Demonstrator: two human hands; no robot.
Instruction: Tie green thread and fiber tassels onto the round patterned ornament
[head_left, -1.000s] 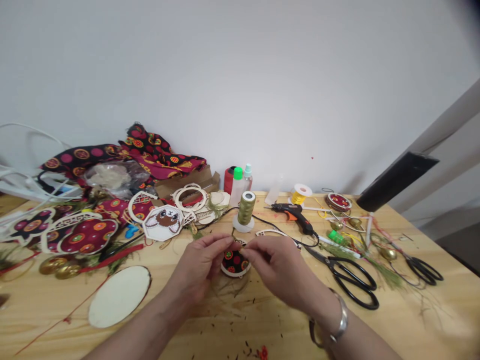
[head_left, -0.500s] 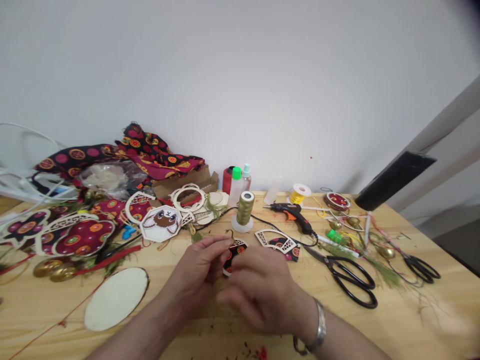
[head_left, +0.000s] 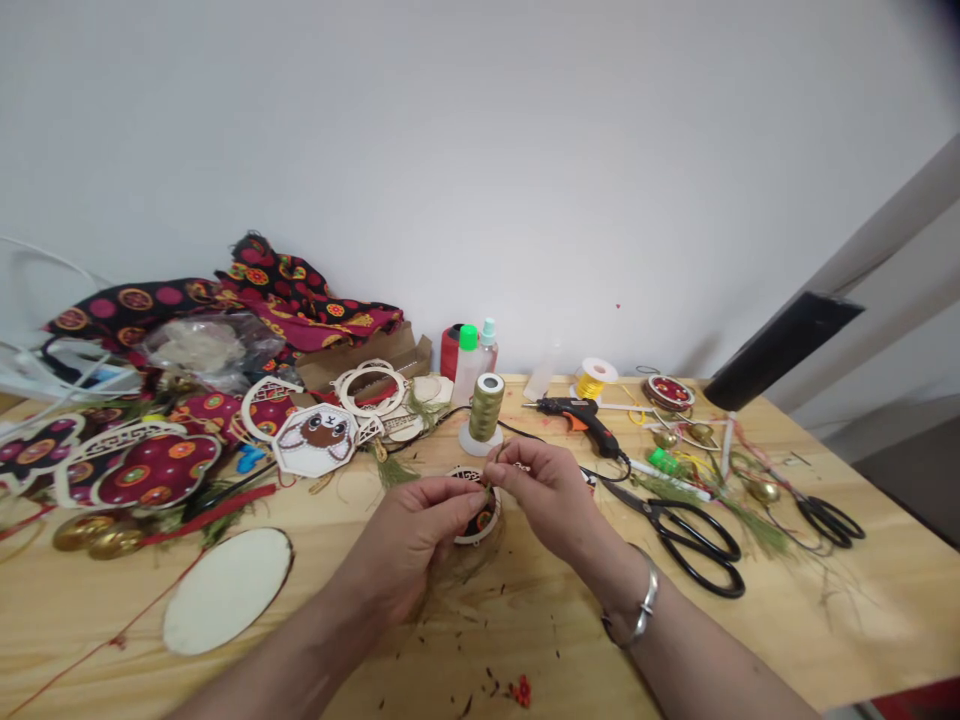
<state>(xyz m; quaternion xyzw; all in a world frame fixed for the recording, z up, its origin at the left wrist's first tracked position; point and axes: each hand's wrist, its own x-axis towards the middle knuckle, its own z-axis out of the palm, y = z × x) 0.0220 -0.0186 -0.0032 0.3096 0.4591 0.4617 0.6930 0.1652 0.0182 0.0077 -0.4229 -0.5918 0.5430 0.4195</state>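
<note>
My left hand (head_left: 416,535) is closed, thumb and forefinger pinching a thin olive thread, with loose strands hanging below the fingers. My right hand (head_left: 551,500) pinches the same thread just above and to the right, the fingertips of both hands nearly meeting. Behind them on the table lies a round ornament (head_left: 480,528) with a pale cut-out wooden rim and dark patterned cloth, partly covered by the fingers. A spool of olive thread (head_left: 488,408) stands upright just beyond the hands.
Black-handled scissors (head_left: 697,545) and a glue gun (head_left: 581,415) lie to the right. On the left are a pale oval board (head_left: 229,590), cloth-covered ornaments (head_left: 157,465), gold bells (head_left: 112,538) and patterned fabric (head_left: 300,290). Bottles (head_left: 468,365) stand by the wall.
My right hand has moved up and slightly right from in front of the ornament, its fingertips now beside the left's. The view has shifted slightly.
</note>
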